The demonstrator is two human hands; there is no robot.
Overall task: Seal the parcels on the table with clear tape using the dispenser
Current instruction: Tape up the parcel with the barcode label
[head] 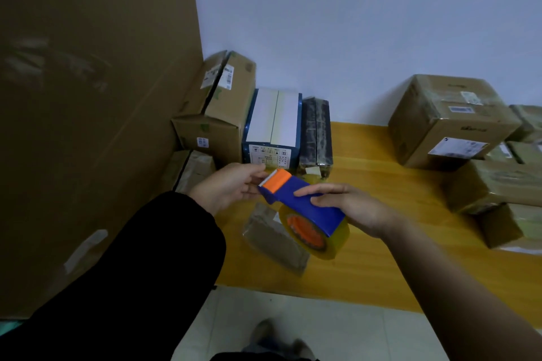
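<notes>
Two hands of ours meet above the yellow table (366, 149). Our right hand (352, 208) grips the blue tape dispenser (305, 204) from its four o'clock side. The fingers curl over the top of the body and hold it in the air, its orange toothed end (278, 180) pointing to ten o'clock. The roll of clear tape (330, 243) sits at the dispenser's five o'clock end. Our left hand (231, 184), in a black sleeve (146, 258), is at the toothed end from nine o'clock, thumb above and fingers below. We cannot tell whether it pinches tape or only touches the nose. At six o'clock from the dispenser, partly under it, a small brown parcel (272, 243) lies flat on the table. At twelve o'clock stand a blue-and-white box (274, 126) and, just beside it, a black wrapped parcel (316, 129), with cardboard boxes (223, 108) at eleven o'clock. From two to three o'clock a stack of taped brown parcels (451, 123) crowds the table. A large cardboard sheet (88, 97) rises at nine o'clock.
</notes>
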